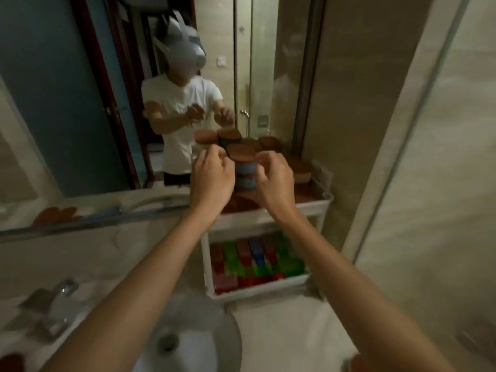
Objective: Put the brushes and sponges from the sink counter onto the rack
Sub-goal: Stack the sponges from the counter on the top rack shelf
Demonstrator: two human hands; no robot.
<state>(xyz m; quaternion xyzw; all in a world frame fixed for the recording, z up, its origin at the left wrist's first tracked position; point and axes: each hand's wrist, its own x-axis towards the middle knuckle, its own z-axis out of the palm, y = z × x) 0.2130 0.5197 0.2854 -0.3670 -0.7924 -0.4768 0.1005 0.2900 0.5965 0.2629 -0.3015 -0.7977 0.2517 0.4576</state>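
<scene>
Over the white plastic rack's top tier: left hand and right hand flanking an upright stack of brown-topped blue sponges, fingers curled, apparently empty, both equally near.

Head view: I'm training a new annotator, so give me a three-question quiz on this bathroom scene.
1. True or false: the left hand and right hand sit on either side of the stacked brushes on the rack's top shelf.
2. What fills the rack's lower shelf? A) towels B) coloured sponges C) bottles
3. The faucet is at the picture's lower ____.

Key: 1 true; 2 B; 3 left.
</scene>
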